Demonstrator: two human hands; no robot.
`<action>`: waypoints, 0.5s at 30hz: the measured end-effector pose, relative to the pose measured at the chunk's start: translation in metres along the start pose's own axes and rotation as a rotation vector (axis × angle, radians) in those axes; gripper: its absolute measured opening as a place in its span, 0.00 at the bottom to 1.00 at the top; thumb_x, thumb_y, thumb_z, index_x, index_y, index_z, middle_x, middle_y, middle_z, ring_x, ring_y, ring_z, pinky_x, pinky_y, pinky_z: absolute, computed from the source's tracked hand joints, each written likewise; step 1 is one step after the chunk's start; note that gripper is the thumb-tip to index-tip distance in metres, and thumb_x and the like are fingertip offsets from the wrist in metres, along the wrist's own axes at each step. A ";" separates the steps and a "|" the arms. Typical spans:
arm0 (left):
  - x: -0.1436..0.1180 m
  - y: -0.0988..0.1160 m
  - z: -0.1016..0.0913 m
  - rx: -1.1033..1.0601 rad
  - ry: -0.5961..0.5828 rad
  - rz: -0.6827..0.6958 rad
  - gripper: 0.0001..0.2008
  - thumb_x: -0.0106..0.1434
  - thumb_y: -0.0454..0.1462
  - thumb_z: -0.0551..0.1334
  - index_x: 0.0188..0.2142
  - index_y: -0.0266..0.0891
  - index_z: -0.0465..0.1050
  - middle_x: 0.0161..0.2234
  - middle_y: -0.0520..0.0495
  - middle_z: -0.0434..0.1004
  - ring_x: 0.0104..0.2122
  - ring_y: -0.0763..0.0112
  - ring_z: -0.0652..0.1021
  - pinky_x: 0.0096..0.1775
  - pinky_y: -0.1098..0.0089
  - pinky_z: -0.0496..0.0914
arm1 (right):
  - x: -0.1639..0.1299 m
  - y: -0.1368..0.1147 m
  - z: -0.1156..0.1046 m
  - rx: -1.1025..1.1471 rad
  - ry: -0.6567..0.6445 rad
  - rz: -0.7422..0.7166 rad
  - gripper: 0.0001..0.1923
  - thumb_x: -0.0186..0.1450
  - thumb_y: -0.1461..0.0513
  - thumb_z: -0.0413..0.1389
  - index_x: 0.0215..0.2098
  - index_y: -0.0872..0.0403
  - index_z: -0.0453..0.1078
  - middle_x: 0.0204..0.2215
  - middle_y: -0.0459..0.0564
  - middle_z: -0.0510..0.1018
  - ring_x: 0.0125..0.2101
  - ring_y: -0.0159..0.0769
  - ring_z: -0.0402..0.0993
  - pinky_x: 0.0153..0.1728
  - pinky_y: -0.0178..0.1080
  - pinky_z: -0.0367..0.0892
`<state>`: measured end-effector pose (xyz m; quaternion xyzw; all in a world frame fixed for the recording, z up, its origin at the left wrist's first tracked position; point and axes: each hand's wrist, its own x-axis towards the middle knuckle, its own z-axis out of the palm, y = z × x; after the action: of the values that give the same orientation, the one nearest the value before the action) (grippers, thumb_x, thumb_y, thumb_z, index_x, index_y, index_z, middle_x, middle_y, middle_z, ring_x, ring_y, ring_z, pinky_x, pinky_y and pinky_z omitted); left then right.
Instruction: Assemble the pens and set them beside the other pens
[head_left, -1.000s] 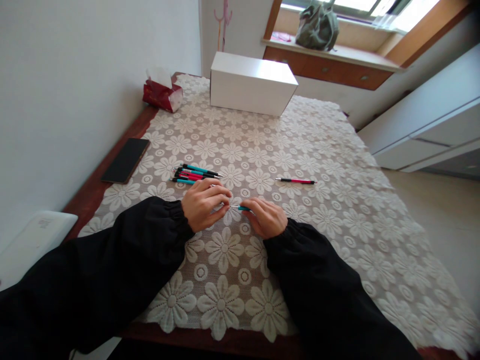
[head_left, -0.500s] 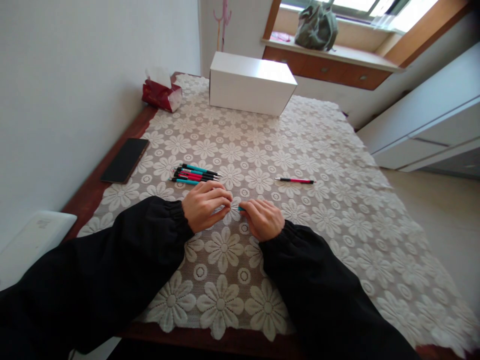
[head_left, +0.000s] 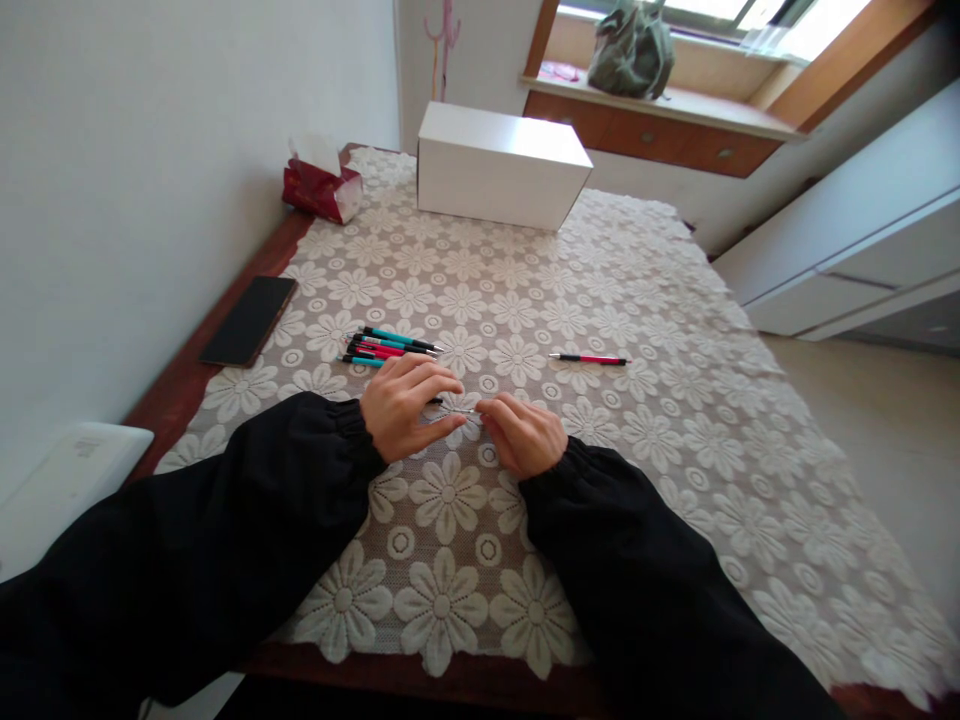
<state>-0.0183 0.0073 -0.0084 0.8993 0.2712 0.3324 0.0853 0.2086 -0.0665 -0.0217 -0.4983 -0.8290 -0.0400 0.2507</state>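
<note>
My left hand (head_left: 409,408) hovers just above the tablecloth, thumb and fingers apart. A small dark piece (head_left: 434,401) shows between its thumb and fingers; whether the hand touches it is hidden. My right hand (head_left: 523,434) is closed in a pinch on a slim pen part, and only its thin pale tip (head_left: 471,411) sticks out toward the left hand. Beyond my left fingers lies a group of several teal, red and black pens (head_left: 390,345), side by side with tips to the right. A single red and black pen (head_left: 589,359) lies farther right.
A white box (head_left: 499,175) stands at the far end of the lace tablecloth (head_left: 450,500). A red tissue pack (head_left: 322,190) and a dark phone-like slab (head_left: 251,321) lie along the left edge by the wall. A white device (head_left: 75,480) is at lower left.
My left thumb and fingers have spread apart, uncovering the dark piece. The teal bit at my right fingertips is out of sight, and a thin pale tip shows there.
</note>
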 end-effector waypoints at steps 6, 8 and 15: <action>0.000 0.002 -0.003 0.100 -0.097 -0.113 0.18 0.54 0.34 0.64 0.46 0.40 0.74 0.46 0.44 0.82 0.49 0.51 0.76 0.49 0.52 0.67 | 0.000 0.001 0.000 -0.028 0.019 0.078 0.11 0.75 0.63 0.48 0.43 0.51 0.73 0.34 0.47 0.80 0.30 0.32 0.74 0.31 0.35 0.62; 0.000 0.003 -0.002 0.134 -0.124 -0.138 0.19 0.52 0.32 0.63 0.46 0.40 0.73 0.45 0.44 0.82 0.48 0.50 0.75 0.47 0.51 0.67 | -0.001 0.001 0.001 -0.027 0.015 0.085 0.11 0.75 0.62 0.49 0.43 0.51 0.74 0.36 0.47 0.81 0.30 0.32 0.75 0.31 0.36 0.62; 0.000 0.003 0.000 0.183 -0.133 -0.156 0.17 0.56 0.33 0.62 0.46 0.40 0.71 0.39 0.44 0.81 0.43 0.53 0.75 0.44 0.52 0.65 | -0.001 0.002 0.002 -0.048 0.028 0.102 0.10 0.74 0.62 0.51 0.42 0.50 0.76 0.38 0.47 0.81 0.30 0.31 0.75 0.31 0.35 0.63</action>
<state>-0.0172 0.0043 -0.0076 0.8995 0.3632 0.2382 0.0466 0.2100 -0.0655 -0.0239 -0.5449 -0.7979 -0.0539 0.2520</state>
